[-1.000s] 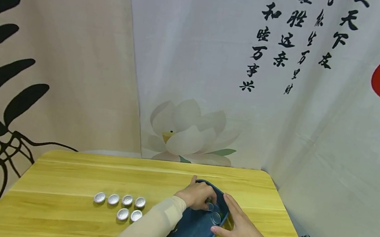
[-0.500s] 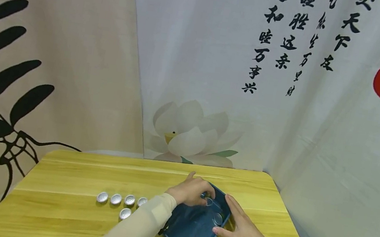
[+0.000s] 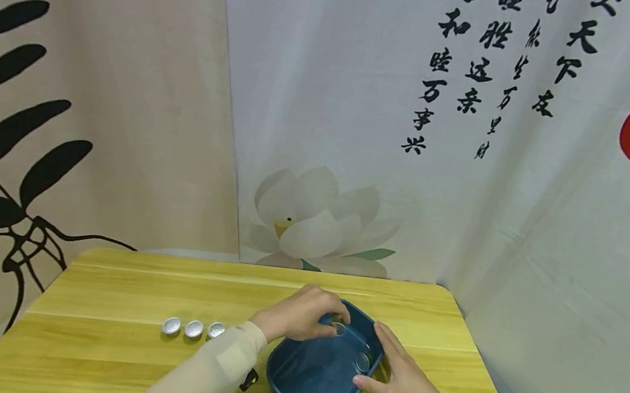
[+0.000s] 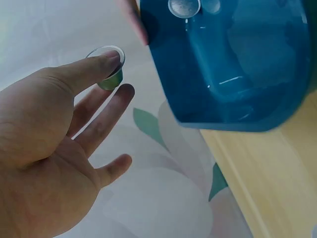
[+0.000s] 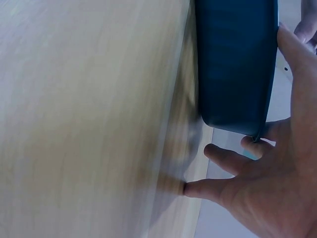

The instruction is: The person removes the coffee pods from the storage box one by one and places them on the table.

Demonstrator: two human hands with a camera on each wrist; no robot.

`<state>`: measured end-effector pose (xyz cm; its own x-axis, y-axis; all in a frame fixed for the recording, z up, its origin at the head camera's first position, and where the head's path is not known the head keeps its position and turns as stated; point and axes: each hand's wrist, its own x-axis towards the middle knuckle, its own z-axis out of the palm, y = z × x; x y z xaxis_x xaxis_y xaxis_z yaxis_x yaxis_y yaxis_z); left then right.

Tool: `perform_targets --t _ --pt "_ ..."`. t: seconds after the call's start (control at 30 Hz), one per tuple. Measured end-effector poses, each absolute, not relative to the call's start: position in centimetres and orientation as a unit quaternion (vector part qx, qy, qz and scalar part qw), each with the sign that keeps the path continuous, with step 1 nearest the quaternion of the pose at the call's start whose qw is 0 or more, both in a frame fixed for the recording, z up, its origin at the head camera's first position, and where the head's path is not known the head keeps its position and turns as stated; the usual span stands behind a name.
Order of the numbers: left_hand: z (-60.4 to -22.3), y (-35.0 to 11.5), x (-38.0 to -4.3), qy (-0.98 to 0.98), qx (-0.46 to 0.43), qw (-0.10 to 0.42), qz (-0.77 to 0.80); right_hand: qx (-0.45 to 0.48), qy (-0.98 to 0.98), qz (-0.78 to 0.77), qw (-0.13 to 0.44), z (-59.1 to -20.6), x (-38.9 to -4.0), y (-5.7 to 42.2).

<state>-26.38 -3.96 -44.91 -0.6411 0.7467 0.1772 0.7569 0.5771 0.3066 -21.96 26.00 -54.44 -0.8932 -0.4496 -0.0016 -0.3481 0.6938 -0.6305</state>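
My left hand (image 3: 300, 314) is above the far left side of a dark blue tray (image 3: 312, 376). Between thumb and fingers it pinches a small green coffee capsule (image 4: 113, 80) with a silvery rim; the little finger stands out. Another round capsule (image 3: 361, 363) lies in the tray by its right wall, its silver face (image 4: 184, 7) showing in the left wrist view. My right hand (image 3: 406, 381) holds the tray's right side, thumb and forefinger at the rim. The little finger (image 5: 205, 189) touches the tabletop in the right wrist view.
A row of silver-topped capsules (image 3: 194, 328) stands on the wooden table (image 3: 104, 341) left of the tray. My left sleeve (image 3: 210, 364) crosses in front and hides part of that area. A printed curtain (image 3: 361, 95) hangs behind the table.
My left hand has lifted the capsule and moved left across the tray toward its left rim. Its sleeve now covers more capsules on the table. The right hand stays at the tray.
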Motion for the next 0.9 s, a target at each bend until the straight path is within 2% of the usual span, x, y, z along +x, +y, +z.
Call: perform_targets --t 0.3,0.53,0.9 --pt "-44.2 -7.1 -24.8 -0.877 -0.414 0.000 -0.243 -0.214 0.922 -0.315 0.069 -54.4 -21.8 25.8" --pt "-44.4 -9.7 -23.7 -0.871 -0.405 0.020 -0.276 -0.215 0.925 -0.307 0.058 -54.8 -21.8 25.9" --pt "-44.6 -14.7 -21.6 -0.858 -0.368 0.004 -0.357 -0.216 0.925 -0.309 0.052 -54.8 -21.8 25.9"
